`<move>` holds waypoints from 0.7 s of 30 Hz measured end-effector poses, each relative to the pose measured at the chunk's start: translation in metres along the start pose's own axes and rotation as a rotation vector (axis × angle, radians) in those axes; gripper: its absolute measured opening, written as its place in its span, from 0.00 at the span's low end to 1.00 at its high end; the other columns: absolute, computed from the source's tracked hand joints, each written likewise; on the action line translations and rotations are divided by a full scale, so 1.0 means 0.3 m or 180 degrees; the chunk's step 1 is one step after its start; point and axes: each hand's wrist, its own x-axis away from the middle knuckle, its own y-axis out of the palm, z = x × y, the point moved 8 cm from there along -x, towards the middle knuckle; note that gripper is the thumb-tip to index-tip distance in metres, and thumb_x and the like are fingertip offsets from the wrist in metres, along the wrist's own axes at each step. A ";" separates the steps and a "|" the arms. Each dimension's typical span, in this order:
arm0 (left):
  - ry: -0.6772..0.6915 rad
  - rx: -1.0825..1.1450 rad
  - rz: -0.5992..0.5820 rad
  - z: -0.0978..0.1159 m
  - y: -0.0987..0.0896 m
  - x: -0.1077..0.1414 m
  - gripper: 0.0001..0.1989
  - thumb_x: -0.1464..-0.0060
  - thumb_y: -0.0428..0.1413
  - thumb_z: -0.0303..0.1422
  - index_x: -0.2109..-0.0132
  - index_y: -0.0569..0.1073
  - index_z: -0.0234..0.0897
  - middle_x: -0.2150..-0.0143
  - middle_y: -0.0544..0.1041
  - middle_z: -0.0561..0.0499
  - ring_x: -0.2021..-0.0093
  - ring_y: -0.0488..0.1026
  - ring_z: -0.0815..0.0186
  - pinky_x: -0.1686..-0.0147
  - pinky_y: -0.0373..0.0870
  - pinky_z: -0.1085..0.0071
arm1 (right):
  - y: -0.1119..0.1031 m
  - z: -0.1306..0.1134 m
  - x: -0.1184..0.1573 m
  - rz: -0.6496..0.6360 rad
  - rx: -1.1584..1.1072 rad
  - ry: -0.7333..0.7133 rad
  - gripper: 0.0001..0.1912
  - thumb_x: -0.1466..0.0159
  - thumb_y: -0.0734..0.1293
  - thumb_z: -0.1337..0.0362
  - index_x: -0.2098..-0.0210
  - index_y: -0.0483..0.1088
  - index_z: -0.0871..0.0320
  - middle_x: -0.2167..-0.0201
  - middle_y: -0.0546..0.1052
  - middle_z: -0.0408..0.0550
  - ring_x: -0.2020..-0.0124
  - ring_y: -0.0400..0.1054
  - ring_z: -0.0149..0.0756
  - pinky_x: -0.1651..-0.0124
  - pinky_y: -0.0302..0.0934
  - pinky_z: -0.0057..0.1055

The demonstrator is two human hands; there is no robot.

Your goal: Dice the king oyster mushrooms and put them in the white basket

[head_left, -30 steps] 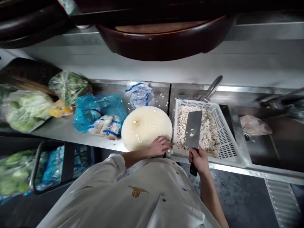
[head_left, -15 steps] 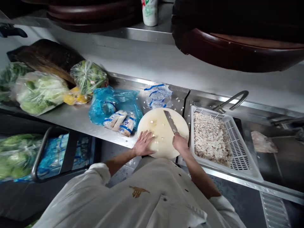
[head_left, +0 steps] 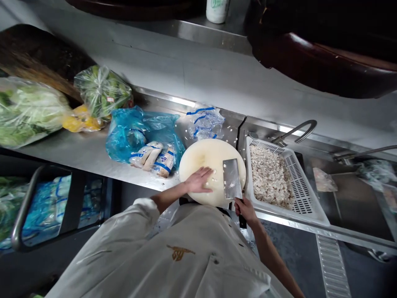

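A round, pale cutting board lies on the steel counter in front of me. My left hand is over its left part, fingers stretched out beside a few small white pieces; I cannot tell whether the palm presses on the board. My right hand grips the black handle of a cleaver at the board's right edge. The cleaver's broad blade lies nearly flat over the right side of the board, with small bits on it. To the right, a white perforated basket holds a heap of chopped whitish-brown pieces.
Left of the board sit a blue plastic bag and packaged mushrooms. Behind is a crumpled clear wrapper. Bagged greens stand farther left. A faucet and sink are at right; a shelf edge hangs above.
The cleaver has turned from edge-on to showing its broad face and moved toward me with my right hand. My left hand has slid right, farther over the board. The camera view has shifted.
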 end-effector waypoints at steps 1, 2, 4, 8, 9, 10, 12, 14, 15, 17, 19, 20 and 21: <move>0.0062 0.0026 -0.0081 0.028 0.019 0.031 0.59 0.47 0.61 0.66 0.21 0.51 0.40 0.21 0.54 0.40 0.20 0.49 0.49 0.21 0.42 0.53 | 0.005 0.028 0.011 -0.0020 -0.0212 0.0086 0.27 0.39 0.69 0.37 0.72 0.57 0.51 0.82 0.63 0.33 0.85 0.57 0.27 0.80 0.57 0.27; 0.0047 0.0024 -0.0118 0.050 0.036 0.056 0.61 0.50 0.62 0.67 0.21 0.51 0.42 0.20 0.51 0.41 0.20 0.47 0.48 0.21 0.41 0.52 | 0.016 0.049 0.020 -0.0045 -0.0371 0.0164 0.27 0.40 0.70 0.38 0.72 0.57 0.51 0.83 0.62 0.33 0.85 0.56 0.27 0.80 0.56 0.27; -0.0145 -0.0020 -0.0060 0.078 0.057 0.074 0.62 0.52 0.64 0.67 0.21 0.52 0.44 0.18 0.45 0.43 0.19 0.41 0.44 0.21 0.41 0.49 | 0.054 0.069 0.029 -0.0139 -0.0579 0.0276 0.26 0.41 0.71 0.40 0.72 0.57 0.51 0.83 0.61 0.32 0.85 0.55 0.26 0.80 0.56 0.27; -0.0859 -0.0007 0.0599 0.081 0.062 -0.010 0.47 0.36 0.56 0.58 0.21 0.52 0.41 0.18 0.42 0.44 0.19 0.37 0.44 0.21 0.43 0.47 | 0.184 0.030 -0.002 -0.0479 -0.0575 0.0258 0.21 0.41 0.70 0.46 0.71 0.58 0.52 0.83 0.61 0.31 0.85 0.55 0.26 0.80 0.55 0.26; -0.1059 0.0050 0.0853 0.073 0.056 -0.036 0.43 0.33 0.54 0.55 0.21 0.52 0.41 0.18 0.42 0.44 0.19 0.38 0.45 0.21 0.44 0.46 | 0.226 0.009 -0.014 -0.0635 -0.0477 0.0233 0.19 0.41 0.69 0.47 0.70 0.59 0.52 0.84 0.62 0.31 0.86 0.56 0.26 0.81 0.54 0.25; -0.1258 0.0132 0.1134 0.063 0.047 -0.056 0.40 0.31 0.51 0.53 0.21 0.53 0.40 0.18 0.43 0.44 0.19 0.39 0.45 0.21 0.45 0.46 | 0.268 -0.015 -0.024 -0.0830 -0.0363 0.0207 0.17 0.41 0.69 0.49 0.70 0.60 0.52 0.84 0.62 0.31 0.86 0.56 0.26 0.81 0.54 0.25; -0.1647 0.0372 0.1777 0.041 0.016 -0.080 0.34 0.28 0.48 0.49 0.23 0.55 0.40 0.19 0.49 0.42 0.19 0.44 0.48 0.22 0.48 0.46 | 0.331 -0.074 -0.039 -0.1154 -0.0196 0.0075 0.13 0.41 0.68 0.53 0.70 0.61 0.53 0.84 0.63 0.32 0.85 0.57 0.26 0.81 0.52 0.24; -0.1902 0.0647 0.2379 0.038 -0.027 -0.102 0.28 0.26 0.45 0.47 0.26 0.61 0.40 0.23 0.59 0.40 0.22 0.53 0.51 0.24 0.54 0.48 | 0.334 -0.143 -0.046 -0.1228 -0.0251 -0.0092 0.09 0.41 0.66 0.57 0.69 0.62 0.53 0.83 0.65 0.32 0.85 0.59 0.26 0.81 0.52 0.23; -0.1899 0.0755 0.2579 0.057 -0.049 -0.127 0.26 0.25 0.45 0.46 0.29 0.64 0.41 0.27 0.64 0.40 0.24 0.59 0.53 0.25 0.57 0.49 | 0.310 -0.176 -0.045 -0.1173 -0.0324 -0.0161 0.08 0.41 0.66 0.58 0.69 0.62 0.53 0.83 0.65 0.32 0.85 0.60 0.26 0.81 0.53 0.23; -0.1589 0.0864 0.2686 0.144 -0.085 -0.221 0.20 0.26 0.48 0.45 0.36 0.70 0.41 0.34 0.71 0.41 0.31 0.67 0.55 0.29 0.64 0.52 | 0.206 -0.237 -0.035 -0.0911 -0.0462 -0.0292 0.07 0.41 0.65 0.58 0.68 0.62 0.53 0.82 0.66 0.32 0.85 0.61 0.27 0.81 0.53 0.24; -0.0974 0.0905 0.2461 0.293 -0.089 -0.363 0.15 0.28 0.51 0.45 0.45 0.74 0.42 0.42 0.75 0.42 0.37 0.72 0.56 0.35 0.69 0.55 | 0.037 -0.291 -0.014 -0.0469 -0.0563 -0.0467 0.08 0.41 0.65 0.58 0.69 0.62 0.52 0.82 0.66 0.33 0.85 0.60 0.27 0.81 0.54 0.24; -0.0638 0.0947 0.2295 0.379 -0.074 -0.441 0.13 0.28 0.53 0.44 0.49 0.75 0.42 0.46 0.76 0.43 0.40 0.73 0.57 0.37 0.70 0.55 | -0.066 -0.314 0.002 -0.0213 -0.0599 -0.0567 0.08 0.40 0.65 0.57 0.69 0.61 0.52 0.82 0.65 0.33 0.84 0.60 0.27 0.80 0.55 0.24; -0.0314 0.1013 0.2134 0.464 -0.051 -0.517 0.13 0.29 0.53 0.44 0.52 0.75 0.41 0.48 0.76 0.43 0.42 0.73 0.57 0.38 0.71 0.56 | -0.173 -0.331 0.020 0.0040 -0.0635 -0.0645 0.09 0.39 0.65 0.56 0.69 0.60 0.52 0.82 0.64 0.33 0.84 0.60 0.27 0.80 0.56 0.24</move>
